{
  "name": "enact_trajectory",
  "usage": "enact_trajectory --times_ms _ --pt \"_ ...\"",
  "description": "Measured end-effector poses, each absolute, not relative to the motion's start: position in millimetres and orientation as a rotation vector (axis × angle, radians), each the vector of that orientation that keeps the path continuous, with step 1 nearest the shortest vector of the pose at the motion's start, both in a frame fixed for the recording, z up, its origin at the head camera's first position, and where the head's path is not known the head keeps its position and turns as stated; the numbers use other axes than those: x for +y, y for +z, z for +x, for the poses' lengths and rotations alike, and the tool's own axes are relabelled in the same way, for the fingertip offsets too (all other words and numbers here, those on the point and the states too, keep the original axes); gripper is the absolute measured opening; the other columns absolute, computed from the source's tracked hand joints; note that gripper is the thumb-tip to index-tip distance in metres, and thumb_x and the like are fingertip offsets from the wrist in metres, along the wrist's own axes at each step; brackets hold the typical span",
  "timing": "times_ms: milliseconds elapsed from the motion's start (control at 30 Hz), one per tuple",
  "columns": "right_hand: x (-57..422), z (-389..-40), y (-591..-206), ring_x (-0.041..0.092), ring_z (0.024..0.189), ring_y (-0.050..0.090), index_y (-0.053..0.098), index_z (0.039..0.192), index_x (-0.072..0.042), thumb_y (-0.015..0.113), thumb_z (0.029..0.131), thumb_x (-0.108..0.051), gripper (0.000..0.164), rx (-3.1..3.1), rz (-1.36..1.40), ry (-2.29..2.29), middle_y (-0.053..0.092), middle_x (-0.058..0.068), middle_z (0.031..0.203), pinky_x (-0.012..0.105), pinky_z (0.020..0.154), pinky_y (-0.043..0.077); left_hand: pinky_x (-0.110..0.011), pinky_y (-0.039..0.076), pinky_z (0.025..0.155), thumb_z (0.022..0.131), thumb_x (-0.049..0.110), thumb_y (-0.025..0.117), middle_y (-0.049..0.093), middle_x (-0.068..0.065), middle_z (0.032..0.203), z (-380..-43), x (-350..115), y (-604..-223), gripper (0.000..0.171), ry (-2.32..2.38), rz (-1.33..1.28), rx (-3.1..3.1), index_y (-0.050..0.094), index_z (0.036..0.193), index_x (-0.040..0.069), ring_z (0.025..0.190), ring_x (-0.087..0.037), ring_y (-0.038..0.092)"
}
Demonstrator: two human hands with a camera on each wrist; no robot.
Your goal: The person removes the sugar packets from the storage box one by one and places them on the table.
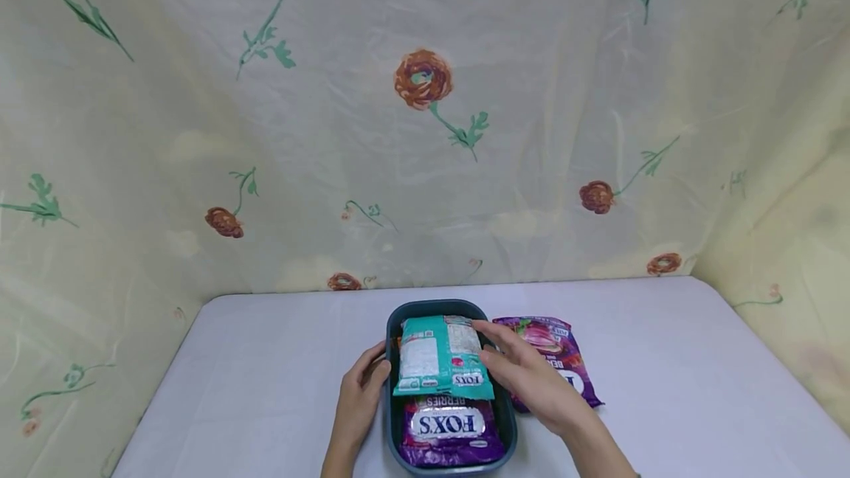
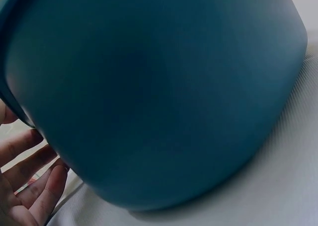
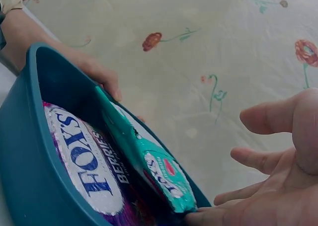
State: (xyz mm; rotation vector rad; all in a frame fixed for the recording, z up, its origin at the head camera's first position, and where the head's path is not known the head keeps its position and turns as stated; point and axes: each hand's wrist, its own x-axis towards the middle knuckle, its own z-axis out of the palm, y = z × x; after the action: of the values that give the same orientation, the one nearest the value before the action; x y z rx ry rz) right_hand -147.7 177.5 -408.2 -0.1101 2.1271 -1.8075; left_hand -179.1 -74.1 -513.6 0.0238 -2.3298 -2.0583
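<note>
A dark teal plastic bin (image 1: 510,437) stands on the white table. Inside it, a purple FOX'S Berries candy bag (image 1: 451,440) lies toward the near end. A turquoise FOX'S candy bag (image 1: 420,357) is at the far end, partly over the purple one. My left hand (image 1: 361,393) rests its fingertips against the bin's left side; the bin wall (image 2: 164,97) fills most of the left wrist view. With fingers extended, my right hand (image 1: 531,382) is over the right rim, beside the turquoise bag, and nothing is gripped. Some orange packaging shows at the bin's left inner edge.
Another purple FOX'S candy bag (image 1: 572,367) lies on the table right of the bin, partly hidden by my right hand. White cloth covers the table (image 1: 265,375). Behind and at both sides hangs a flower-printed curtain (image 1: 524,161).
</note>
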Motion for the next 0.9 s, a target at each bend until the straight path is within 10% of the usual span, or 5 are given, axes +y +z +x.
enact_trajectory --times_ms 167,900 --pt "171.4 -154.4 -406.6 0.040 0.145 0.010 0.037 0.144 -0.021 0.051 0.097 -0.031 0.050 2.116 -0.085 -1.793 0.012 0.015 0.158 0.058 0.113 0.020 -0.018 0.046 0.095 0.094 0.032 0.057 0.059 -0.007 0.131 -179.1 -74.0 -513.3 0.041 -2.075 0.015 -2.316 0.056 0.131 0.017 0.118 -0.018 0.058" --pt "156.8 -165.6 -417.0 0.036 0.147 0.002 0.048 0.135 -0.020 0.049 0.098 -0.023 0.037 2.165 -0.048 -1.815 0.013 0.010 0.159 0.057 0.116 0.006 -0.040 0.044 0.103 0.094 0.031 0.056 0.058 -0.008 0.133 -179.9 -74.9 -513.6 0.040 -2.040 0.032 -2.352 0.056 0.131 0.017 0.119 -0.023 0.057"
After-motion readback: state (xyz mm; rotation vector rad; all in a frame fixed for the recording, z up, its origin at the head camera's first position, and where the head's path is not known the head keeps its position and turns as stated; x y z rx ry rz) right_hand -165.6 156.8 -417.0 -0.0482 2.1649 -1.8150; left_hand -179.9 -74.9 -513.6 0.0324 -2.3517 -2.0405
